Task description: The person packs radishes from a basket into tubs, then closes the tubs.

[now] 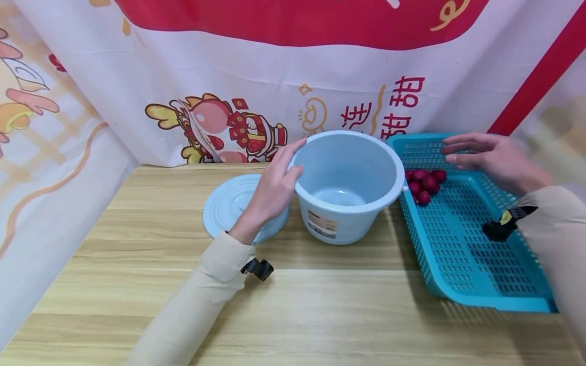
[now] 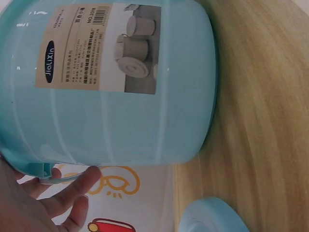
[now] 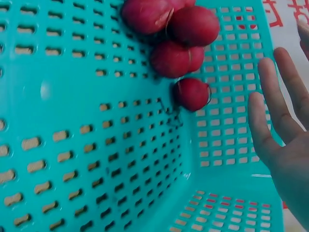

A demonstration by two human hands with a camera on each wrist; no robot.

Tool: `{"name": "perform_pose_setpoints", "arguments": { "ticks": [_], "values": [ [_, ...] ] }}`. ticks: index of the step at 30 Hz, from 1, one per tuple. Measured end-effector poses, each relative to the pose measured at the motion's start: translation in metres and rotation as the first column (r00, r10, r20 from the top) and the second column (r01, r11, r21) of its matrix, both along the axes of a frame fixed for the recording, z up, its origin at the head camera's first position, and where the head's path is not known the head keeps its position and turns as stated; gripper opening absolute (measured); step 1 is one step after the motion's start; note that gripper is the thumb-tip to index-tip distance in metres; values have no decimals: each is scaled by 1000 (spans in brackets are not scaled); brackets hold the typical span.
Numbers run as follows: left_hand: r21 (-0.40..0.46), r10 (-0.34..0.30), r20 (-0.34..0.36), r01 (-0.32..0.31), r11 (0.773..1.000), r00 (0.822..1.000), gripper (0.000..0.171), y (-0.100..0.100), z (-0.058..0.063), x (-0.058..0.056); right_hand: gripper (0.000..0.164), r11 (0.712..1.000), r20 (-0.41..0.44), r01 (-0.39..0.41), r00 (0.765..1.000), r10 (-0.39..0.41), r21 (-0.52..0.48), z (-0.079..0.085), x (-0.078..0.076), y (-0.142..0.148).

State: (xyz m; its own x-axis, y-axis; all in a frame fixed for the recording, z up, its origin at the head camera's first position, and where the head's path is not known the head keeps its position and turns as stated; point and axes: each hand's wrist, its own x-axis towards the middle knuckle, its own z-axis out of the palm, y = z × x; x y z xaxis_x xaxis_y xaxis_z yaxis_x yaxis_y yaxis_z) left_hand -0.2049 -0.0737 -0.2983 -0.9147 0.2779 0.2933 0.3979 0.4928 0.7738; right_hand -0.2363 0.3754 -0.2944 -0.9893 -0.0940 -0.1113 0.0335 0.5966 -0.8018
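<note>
A light blue plastic bucket (image 1: pixel 352 162) stands upright and uncovered on the table, with a printed label (image 2: pixel 99 48) on its side. My left hand (image 1: pixel 273 188) touches the bucket's left rim with its fingers extended. In the left wrist view those fingers (image 2: pixel 72 193) lie beside the bucket's thin handle. My right hand (image 1: pixel 496 157) hovers with spread fingers over the far right part of a turquoise perforated basket (image 1: pixel 462 297); nothing is in it. Several small round red radishes (image 3: pixel 193 26), some with thin roots, lie in the basket's far left corner.
A round light blue lid (image 1: pixel 224 206) lies on the wooden table (image 1: pixel 137 284), left of the bucket and partly behind my left hand. Behind everything hangs a printed white and red cloth (image 1: pixel 256 66). The basket sits right of the bucket, close beside it.
</note>
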Motion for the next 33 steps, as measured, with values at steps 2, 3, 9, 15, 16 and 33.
{"name": "perform_pose_setpoints", "arguments": {
  "ticks": [2, 3, 9, 15, 16, 33],
  "values": [
    [-16, 2, 1, -2, 1000, 1000, 55, 0, 0, 0, 62, 999, 24, -25, 999, 24, 28, -3, -1, 2],
    [-25, 4, 3, -4, 1000, 1000, 55, 1, 0, 1, 62, 998, 39, -35, 999, 33, 50, -4, -2, 4],
    [-53, 1, 6, 0, 999, 1000, 55, 2, 0, 4, 67, 985, 135, -98, 988, 78, 144, -12, -4, 6],
    [-58, -2, 8, 3, 998, 1000, 56, 3, -1, 5, 69, 981, 181, -131, 978, 104, 142, -20, -5, 2],
    [-58, -5, 8, 5, 998, 1000, 56, 3, -1, 5, 70, 979, 184, -137, 977, 108, 150, -21, -6, 1],
    [-69, -17, 19, 18, 997, 1000, 57, -1, -2, 4, 77, 953, 164, -142, 981, 100, 268, -28, -11, -9]
  ]
}}
